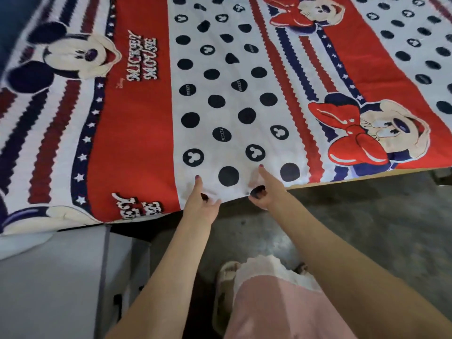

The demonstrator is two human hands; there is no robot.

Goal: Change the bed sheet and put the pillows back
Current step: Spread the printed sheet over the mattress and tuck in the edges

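Both hands are down at the near edge of the bed, and the bed sheet (220, 94) lies spread flat across it, covering everything in view up to the far edge. It is a loud print: a white band with dark dots runs up the middle, red panels sit on either side, and striped red, white and navy bands with cartoon mouse figures fill the flanks.

The left hand (199, 204) sits on the sheet's near hem, inside the dotted band. Its index finger lies straight on top of the cloth, the thumb is spread out to the side, and the other fingers curl at the hem with dark nails showing, so it pinches the edge of the sheet. The right hand (265, 189) is just beside it, also at the hem: index finger stretched out on the fabric, the remaining fingers curled under and gripping the edge.

The hem between the two hands is lifted slightly, with a dark gap beneath it. Toward the right near corner a thin strip of the bed's wooden edge (367, 178) shows under the cloth.

Below, a grey floor (342, 216), a pink garment with a white frilled hem (276, 277) and a pale sandal (226, 277). A grey box-like object (61, 277) stands at the left.
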